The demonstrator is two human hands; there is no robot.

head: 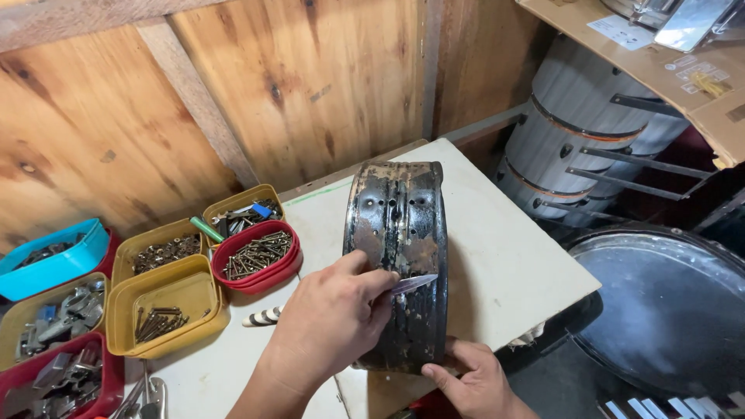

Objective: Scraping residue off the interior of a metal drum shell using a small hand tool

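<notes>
A black, rust-stained metal rim (pixel 400 233) with small holes stands on its edge on the white table (pixel 504 264). My left hand (pixel 334 318) reaches in from the lower left and grips a small blade (pixel 415 283), whose tip lies against the rim's outer band. My right hand (pixel 473 380) holds the rim's lower edge at the table's near side, with the fingers wrapped around it.
Left of the rim stand several open tubs of hardware: a red one with screws (pixel 258 256), yellow ones (pixel 164 302) with bolts and nuts, a blue one (pixel 50 260). A striped piece (pixel 262 316) lies on the table. Stacked drums (pixel 582 140) and a dark pan (pixel 667 302) are on the right.
</notes>
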